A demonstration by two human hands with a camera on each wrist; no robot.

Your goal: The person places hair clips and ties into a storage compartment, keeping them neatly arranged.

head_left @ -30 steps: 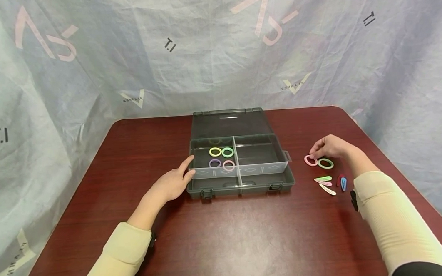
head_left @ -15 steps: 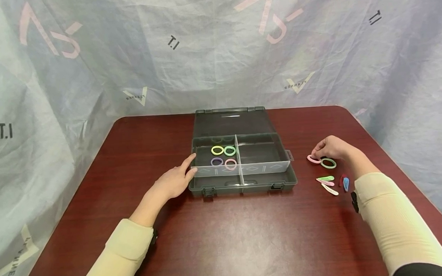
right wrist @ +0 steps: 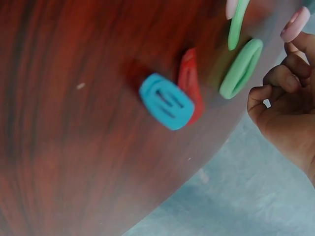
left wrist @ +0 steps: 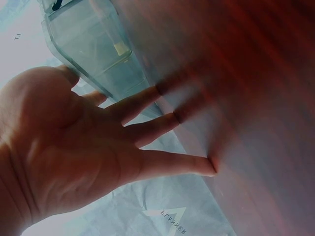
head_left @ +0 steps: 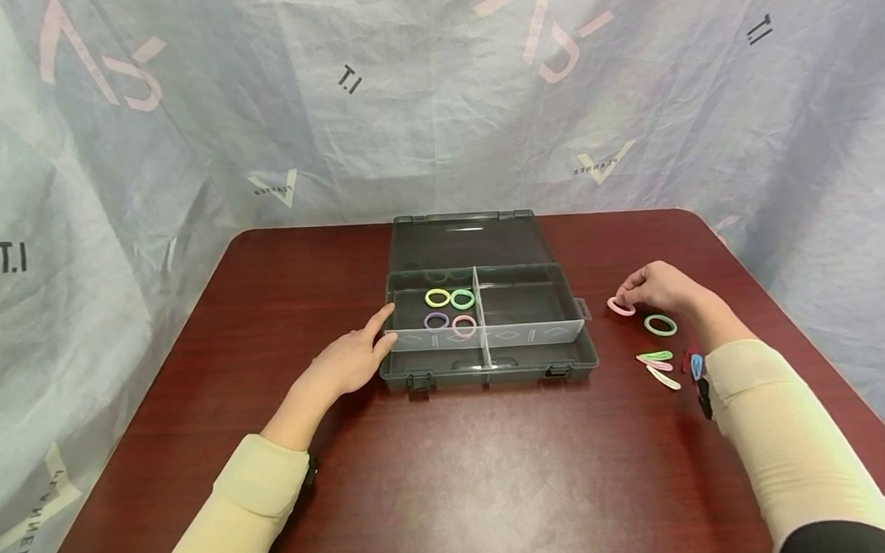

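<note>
My right hand [head_left: 657, 288] pinches a pink hair tie [head_left: 621, 307] between thumb and fingers, to the right of the box. Just in front of it lies a green hair tie [head_left: 660, 325] on the table. My left hand [head_left: 347, 361] touches the left side of the grey see-through box [head_left: 490, 379], its thumb and index finger at the wall. In the left wrist view, the other fingers [left wrist: 147, 130] are extended with their tips on the table. Inside the box's back left compartment sit a yellow hair tie [head_left: 438, 298], a green one, a purple one [head_left: 436, 321] and a pink one.
Several snap hair clips lie right of the box: a green clip [head_left: 655, 355], a pink one, a white clip [head_left: 663, 378], a red clip [right wrist: 191, 83] and a blue clip [right wrist: 167, 101]. The box's lid [head_left: 465, 242] lies back behind it. A cloth backdrop surrounds the table [head_left: 453, 476].
The pink hair tie has been drawn away from the green one by my right hand, up and slightly left. My left hand stays at the box's side. The head view has shifted a little.
</note>
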